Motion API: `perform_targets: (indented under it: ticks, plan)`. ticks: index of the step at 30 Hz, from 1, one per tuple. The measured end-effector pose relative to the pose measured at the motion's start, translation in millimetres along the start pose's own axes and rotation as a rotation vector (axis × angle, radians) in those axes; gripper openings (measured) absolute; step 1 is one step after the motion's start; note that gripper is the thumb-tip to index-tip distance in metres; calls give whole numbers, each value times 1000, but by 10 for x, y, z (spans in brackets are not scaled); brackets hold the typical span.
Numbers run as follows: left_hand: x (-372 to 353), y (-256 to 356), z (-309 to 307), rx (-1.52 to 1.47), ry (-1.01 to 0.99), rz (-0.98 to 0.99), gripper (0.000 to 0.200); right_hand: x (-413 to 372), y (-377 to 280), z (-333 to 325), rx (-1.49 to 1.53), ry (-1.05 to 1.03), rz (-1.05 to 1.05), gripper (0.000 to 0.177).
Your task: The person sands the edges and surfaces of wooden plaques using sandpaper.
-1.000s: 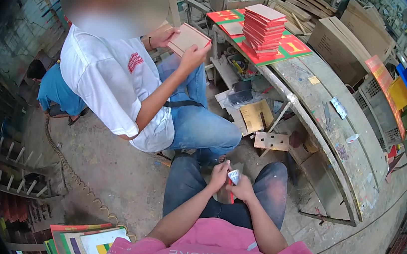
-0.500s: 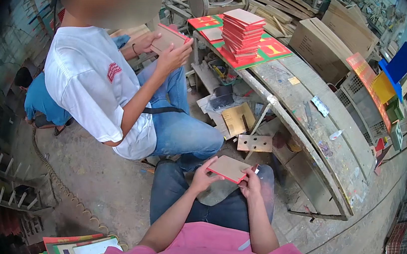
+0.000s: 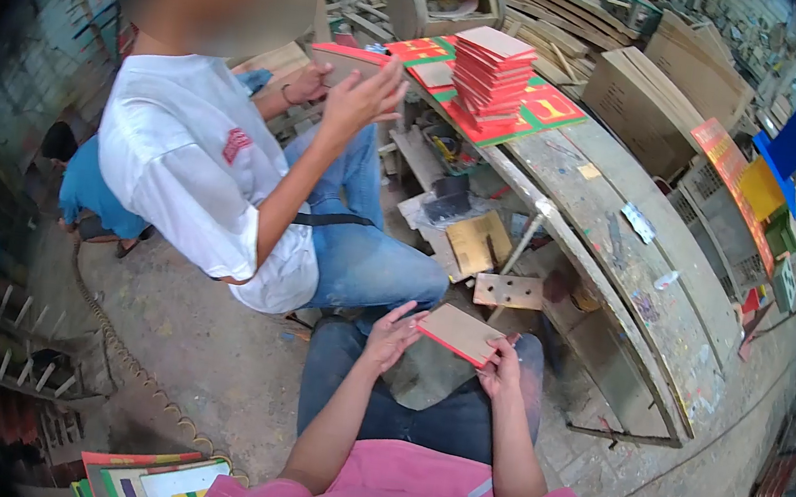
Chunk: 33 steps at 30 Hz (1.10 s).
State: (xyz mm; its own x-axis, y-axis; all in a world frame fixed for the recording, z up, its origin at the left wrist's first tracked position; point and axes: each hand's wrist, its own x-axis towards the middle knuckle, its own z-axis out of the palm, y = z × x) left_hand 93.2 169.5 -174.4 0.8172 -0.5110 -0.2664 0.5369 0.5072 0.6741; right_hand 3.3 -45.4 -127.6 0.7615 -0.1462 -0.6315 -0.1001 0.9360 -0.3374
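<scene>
Over my lap is a flat rectangular board (image 3: 460, 334) with a brown face and red edges, tilted toward its right end. My right hand (image 3: 502, 368) grips that right end, thumb on top. At the board's other end, my left hand (image 3: 391, 340) has its fingers spread, palm turned up, with the tips right by the left corner. Across from me, a person in a white T-shirt (image 3: 186, 166) holds up a similar red-edged board (image 3: 348, 62) with both hands.
A stack of red-edged boards (image 3: 489, 82) stands on a red and green panel (image 3: 556, 109) at the workbench's (image 3: 608, 214) far end. Below it lies a wooden block with holes (image 3: 509, 292). Colourful panels (image 3: 150, 483) lie at lower left, near a coiled hose (image 3: 125, 360).
My left hand has opened away from the board, which my right hand keeps. The other person's board has risen and turned, their nearer hand lifting with fingers extended. The view has shifted slightly.
</scene>
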Motion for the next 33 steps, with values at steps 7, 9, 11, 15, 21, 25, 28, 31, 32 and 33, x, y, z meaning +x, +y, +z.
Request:
perform_targets:
  ticks: [7, 9, 11, 15, 21, 25, 28, 31, 32, 33]
  plan:
    - [-111, -343, -8, -21, -104, -130, 76, 29, 86, 2, 85, -143, 138, 18]
    - [-96, -333, 9, -6, -84, -30, 70, 75, 125, -63, 21, -211, 214, 13]
    - [-120, -235, 139, -97, -117, 41, 73, 79, 188, -62, 16, -190, 188, 14]
    - [-101, 29, 268, -186, -233, 166, 87, -88, 229, 169, -150, -100, 248, 16]
    - [-161, 192, 241, 107, -142, 186, 95, -29, 241, 135, -496, 58, -16, 37]
    - [-172, 142, 327, 397, -175, 203, 100, -153, 281, 226, -656, -135, -144, 39]
    - [-157, 52, 272, 449, -277, 165, 102, -261, 267, 261, -649, -187, -147, 35]
    - [-191, 77, 277, 438, -354, 83, 103, -284, 237, 241, -803, -277, -222, 27]
    - [-199, 92, 287, 411, -393, 37, 104, -309, 225, 266, -899, -272, -252, 23]
    - [-210, 88, 285, 415, -394, 14, 104, -340, 219, 295, -993, -266, -279, 20]
